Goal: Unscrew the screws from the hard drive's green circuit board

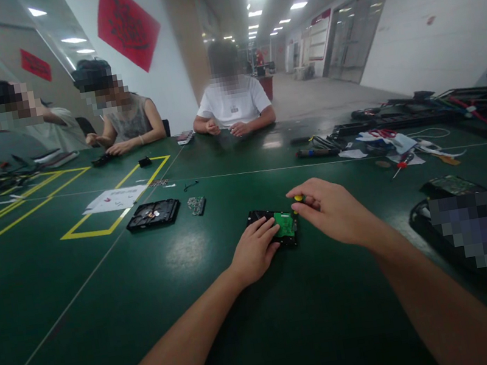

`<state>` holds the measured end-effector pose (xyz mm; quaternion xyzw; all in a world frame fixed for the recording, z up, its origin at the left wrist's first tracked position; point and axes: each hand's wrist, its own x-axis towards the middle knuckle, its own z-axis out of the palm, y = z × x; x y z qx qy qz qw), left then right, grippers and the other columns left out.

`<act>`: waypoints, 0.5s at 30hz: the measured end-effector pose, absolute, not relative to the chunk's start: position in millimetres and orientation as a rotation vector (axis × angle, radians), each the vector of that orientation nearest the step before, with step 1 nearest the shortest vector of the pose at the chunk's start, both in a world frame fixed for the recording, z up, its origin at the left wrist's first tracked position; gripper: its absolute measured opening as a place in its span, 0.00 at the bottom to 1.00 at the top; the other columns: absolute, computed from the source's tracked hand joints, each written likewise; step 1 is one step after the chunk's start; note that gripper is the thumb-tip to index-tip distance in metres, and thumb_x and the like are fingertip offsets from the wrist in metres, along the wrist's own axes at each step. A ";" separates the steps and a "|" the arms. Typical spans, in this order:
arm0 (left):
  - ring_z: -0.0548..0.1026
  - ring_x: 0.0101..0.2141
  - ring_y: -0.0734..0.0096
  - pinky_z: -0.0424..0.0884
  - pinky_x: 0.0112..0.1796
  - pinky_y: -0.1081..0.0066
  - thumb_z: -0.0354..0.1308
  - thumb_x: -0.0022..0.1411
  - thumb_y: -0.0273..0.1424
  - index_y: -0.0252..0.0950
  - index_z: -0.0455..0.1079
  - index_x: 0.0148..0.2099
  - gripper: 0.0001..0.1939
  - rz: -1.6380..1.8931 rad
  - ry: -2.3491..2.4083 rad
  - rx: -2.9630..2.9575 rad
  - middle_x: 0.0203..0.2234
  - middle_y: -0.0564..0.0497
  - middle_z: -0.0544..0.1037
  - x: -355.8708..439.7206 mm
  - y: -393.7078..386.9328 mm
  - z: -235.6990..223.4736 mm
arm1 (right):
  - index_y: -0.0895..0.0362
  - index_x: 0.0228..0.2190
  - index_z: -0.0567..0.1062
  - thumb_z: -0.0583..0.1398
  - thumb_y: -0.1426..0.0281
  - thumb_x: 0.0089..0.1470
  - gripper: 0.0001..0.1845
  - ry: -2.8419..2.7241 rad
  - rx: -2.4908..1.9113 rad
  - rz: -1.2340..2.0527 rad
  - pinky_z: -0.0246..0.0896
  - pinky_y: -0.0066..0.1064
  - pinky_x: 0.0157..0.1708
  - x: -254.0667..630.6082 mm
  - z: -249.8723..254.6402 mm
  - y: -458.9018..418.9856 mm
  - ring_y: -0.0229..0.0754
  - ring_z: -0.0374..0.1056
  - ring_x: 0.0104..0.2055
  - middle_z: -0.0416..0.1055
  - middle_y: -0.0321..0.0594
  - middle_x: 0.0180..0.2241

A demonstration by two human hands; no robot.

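A black hard drive (pixel 290 238) with a green circuit board (pixel 285 223) facing up lies on the green table in front of me. My left hand (pixel 254 247) holds it from the left, fingers across its top and thumb at the near edge. Pinched between the thumb and fingers of my right hand (pixel 324 210) is a small screwdriver with a yellow handle (pixel 298 198). It stands over the drive's right edge; its tip is too small to make out.
An opened black casing (pixel 153 214) and a small circuit board (pixel 196 205) lie to the left. White paper (pixel 114 199) rests beyond them. Cables, a red-handled screwdriver (pixel 401 165) and a dark, partly blurred object (pixel 423 222) are on the right. Several people sit across the table.
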<state>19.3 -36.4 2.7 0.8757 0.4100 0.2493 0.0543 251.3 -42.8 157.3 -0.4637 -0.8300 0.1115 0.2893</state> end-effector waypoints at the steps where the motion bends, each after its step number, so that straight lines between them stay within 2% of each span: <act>1: 0.60 0.69 0.54 0.61 0.66 0.47 0.56 0.73 0.34 0.42 0.65 0.68 0.24 0.760 1.243 2.660 0.67 0.46 0.68 19.3 -36.5 2.9 | 0.52 0.46 0.81 0.60 0.65 0.65 0.12 -2.207 -1.242 0.311 0.65 0.36 0.40 250.8 157.4 -43.0 0.43 0.72 0.38 0.77 0.44 0.45; 5: 0.61 0.69 0.55 0.61 0.66 0.48 0.56 0.74 0.34 0.42 0.65 0.68 0.23 0.764 1.239 2.662 0.67 0.46 0.68 19.2 -35.8 1.7 | 0.52 0.40 0.82 0.58 0.63 0.67 0.13 -2.226 -1.243 0.324 0.65 0.35 0.42 250.4 160.3 -43.4 0.44 0.73 0.41 0.78 0.42 0.40; 10: 0.61 0.69 0.55 0.61 0.66 0.48 0.55 0.74 0.34 0.41 0.65 0.68 0.23 0.753 1.238 2.667 0.66 0.47 0.69 18.6 -34.8 -0.1 | 0.53 0.48 0.79 0.59 0.69 0.65 0.12 -2.195 -1.245 0.351 0.65 0.35 0.42 252.2 163.6 -44.3 0.45 0.75 0.42 0.80 0.42 0.46; 15: 0.60 0.69 0.54 0.61 0.66 0.48 0.55 0.74 0.35 0.40 0.65 0.68 0.23 0.736 1.241 2.679 0.67 0.46 0.68 18.0 -35.2 1.1 | 0.53 0.45 0.79 0.56 0.74 0.64 0.14 -2.218 -1.251 0.369 0.65 0.34 0.42 252.3 165.8 -45.7 0.45 0.76 0.42 0.81 0.41 0.43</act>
